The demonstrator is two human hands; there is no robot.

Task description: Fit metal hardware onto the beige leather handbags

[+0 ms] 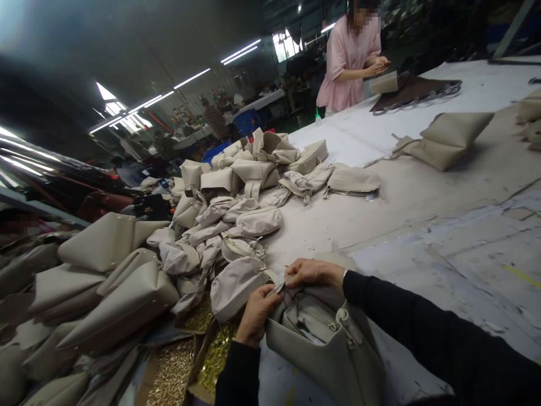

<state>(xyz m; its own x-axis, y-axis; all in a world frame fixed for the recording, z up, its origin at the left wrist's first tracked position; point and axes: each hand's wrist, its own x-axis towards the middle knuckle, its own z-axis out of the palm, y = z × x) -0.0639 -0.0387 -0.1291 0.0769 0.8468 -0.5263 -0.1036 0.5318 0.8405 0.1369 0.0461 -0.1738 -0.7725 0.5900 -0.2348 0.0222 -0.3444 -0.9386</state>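
Note:
A taupe handbag (315,355) stands on the table before me, its mouth facing up and a zipper with metal pulls showing inside. My left hand (258,311) pinches the bag's top edge at its far left corner. Close beside it, my right hand (311,273) grips the same edge, with the fingers bent over it. A light strip or tab shows between the two hands; its exact kind is hard to make out. Just left of the hands lies a pale cloth pouch (237,286).
Boxes of small gold metal pieces (171,369) sit at lower left. Taupe bags (122,299) are heaped at left, with pale pouches (257,221) piled behind. Another bag (450,141) lies at right. Across the table stands a person in pink (349,56), near a brown piece (416,93).

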